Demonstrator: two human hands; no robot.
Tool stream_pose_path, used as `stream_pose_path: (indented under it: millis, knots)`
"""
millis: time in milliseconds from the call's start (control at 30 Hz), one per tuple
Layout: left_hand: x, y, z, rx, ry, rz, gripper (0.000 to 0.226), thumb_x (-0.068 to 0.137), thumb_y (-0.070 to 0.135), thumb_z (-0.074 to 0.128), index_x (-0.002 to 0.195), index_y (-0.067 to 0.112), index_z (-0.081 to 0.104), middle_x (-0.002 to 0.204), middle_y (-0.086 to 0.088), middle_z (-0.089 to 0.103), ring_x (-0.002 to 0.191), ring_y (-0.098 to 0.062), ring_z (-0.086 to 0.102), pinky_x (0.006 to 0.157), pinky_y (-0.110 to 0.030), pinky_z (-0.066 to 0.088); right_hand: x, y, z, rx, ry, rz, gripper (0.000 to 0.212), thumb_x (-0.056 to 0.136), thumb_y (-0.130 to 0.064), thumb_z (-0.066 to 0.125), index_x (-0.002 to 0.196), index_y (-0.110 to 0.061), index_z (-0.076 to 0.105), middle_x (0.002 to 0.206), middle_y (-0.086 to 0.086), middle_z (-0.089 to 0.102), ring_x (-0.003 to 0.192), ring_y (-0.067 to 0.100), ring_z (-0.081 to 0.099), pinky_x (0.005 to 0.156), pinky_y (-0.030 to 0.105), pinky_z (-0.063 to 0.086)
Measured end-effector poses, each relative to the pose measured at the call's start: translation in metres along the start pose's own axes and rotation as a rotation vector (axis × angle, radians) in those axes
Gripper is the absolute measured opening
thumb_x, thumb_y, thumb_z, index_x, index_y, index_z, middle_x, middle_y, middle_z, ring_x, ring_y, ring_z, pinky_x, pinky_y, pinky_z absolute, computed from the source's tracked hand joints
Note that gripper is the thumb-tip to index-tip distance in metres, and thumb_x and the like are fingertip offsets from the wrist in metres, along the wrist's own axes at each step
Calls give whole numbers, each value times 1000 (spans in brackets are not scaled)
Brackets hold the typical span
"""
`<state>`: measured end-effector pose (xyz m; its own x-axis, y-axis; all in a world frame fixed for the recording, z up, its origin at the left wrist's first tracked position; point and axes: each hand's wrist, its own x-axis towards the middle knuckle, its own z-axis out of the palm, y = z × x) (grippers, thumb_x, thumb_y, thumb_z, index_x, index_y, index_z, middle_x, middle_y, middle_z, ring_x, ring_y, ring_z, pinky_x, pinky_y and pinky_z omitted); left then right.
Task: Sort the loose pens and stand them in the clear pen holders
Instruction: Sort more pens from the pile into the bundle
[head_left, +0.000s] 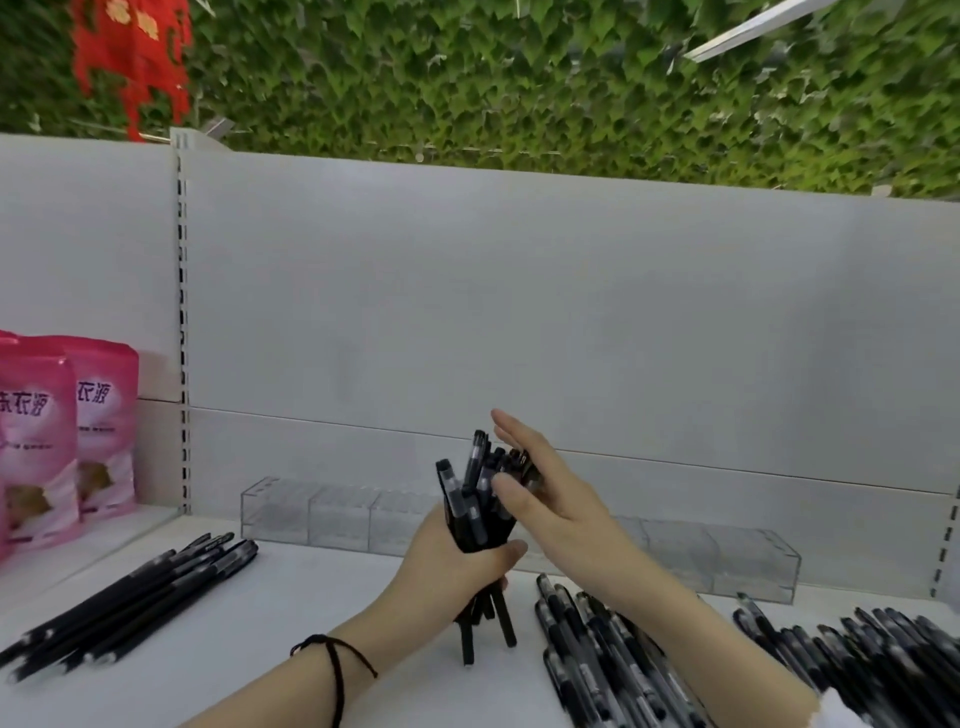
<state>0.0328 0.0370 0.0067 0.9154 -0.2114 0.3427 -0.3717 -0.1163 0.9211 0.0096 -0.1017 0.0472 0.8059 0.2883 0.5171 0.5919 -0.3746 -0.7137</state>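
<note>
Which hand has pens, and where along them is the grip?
The left hand grips a bundle of black pens around their lower middle, ends sticking out above and below. The right hand holds nothing; its straight fingers rest against the upper ends.

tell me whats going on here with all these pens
A person is sorting black pens on a white shelf. The left hand grips a bundle of pens upright, and the right hand, fingers straight, touches the bundle's top ends. The clear holders along the back show no pens in them yet. More pens lie loose in a left pile and a right pile.
</note>
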Motion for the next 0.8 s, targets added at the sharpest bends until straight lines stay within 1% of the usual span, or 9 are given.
stream_pose_path:
  millis: [100, 167, 233, 300, 367, 500, 600, 700, 800]
  knots:
    - [10, -5, 7, 146, 85, 99, 42, 75, 21, 71, 111, 34, 54, 81, 22, 66, 73, 13, 61, 61, -7, 47, 1, 1, 5, -26, 12, 60, 88, 68, -62, 71, 137, -68, 18, 148, -28, 32, 137, 0, 36, 113, 30, 31]
    - [12, -10, 12, 108, 42, 109, 51, 75, 20, 72, 116, 37, 47, 97, 23, 68, 88, 9, 64, 74, -14, 54, 0, 2, 11, -49, 64, 95, 94, 72, -53, 76, 142, -62, 13, 146, -25, 32, 135, 0, 38, 109, 26, 33]
    - [8, -14, 14, 77, 35, 78, 49, 76, 9, 73, 111, 33, 47, 98, 15, 69, 88, 4, 66, 77, -22, 57, 1, 4, 14, -50, 120, 97, 79, 86, -42, 68, 144, -55, 15, 144, -24, 35, 132, 0, 40, 110, 29, 36]
    - [5, -21, 16, 71, 15, 62, 51, 75, 12, 75, 113, 34, 49, 99, 15, 68, 91, 2, 66, 81, -29, 57, 2, 9, 15, -42, 122, 99, 61, 97, -35, 54, 143, -54, 20, 143, -23, 39, 130, -1, 42, 113, 34, 35]
    - [5, -26, 17, 53, -24, 61, 52, 73, 16, 76, 116, 35, 53, 101, 15, 69, 93, -1, 66, 83, -33, 57, 2, 11, 13, -56, 74, 72, 49, 101, -32, 47, 137, -58, 27, 138, -26, 43, 127, -8, 41, 111, 27, 35]
    - [2, -26, 14, -55, -32, 47, 42, 76, 5, 75, 109, 25, 57, 89, 7, 71, 77, -13, 70, 71, -34, 59, 3, 12, 8, -107, 41, 8, 30, 99, -26, 52, 123, -44, 54, 124, -31, 54, 119, -11, 47, 100, 19, 40]
    - [-3, -17, 15, -163, -9, 61, 38, 79, 10, 76, 109, 25, 57, 85, 1, 72, 67, -23, 69, 63, -37, 58, 3, 7, 5, -74, 111, -67, 27, 95, -24, 59, 116, -42, 59, 127, -29, 53, 122, -8, 47, 102, 18, 41]
    - [-3, -15, 17, -222, -31, 55, 35, 81, 6, 74, 108, 22, 58, 82, -1, 72, 65, -24, 67, 65, -38, 58, 1, 4, 5, -113, 122, -151, 39, 95, -21, 59, 125, -44, 51, 136, -23, 45, 124, -5, 44, 99, 10, 37]
    - [-2, -20, 16, -167, -86, 69, 38, 80, 3, 74, 109, 20, 56, 83, 2, 71, 67, -24, 68, 67, -37, 58, 1, 12, 6, -205, 73, -129, 27, 97, -22, 56, 121, -34, 60, 136, -21, 45, 125, -10, 40, 97, 3, 32]
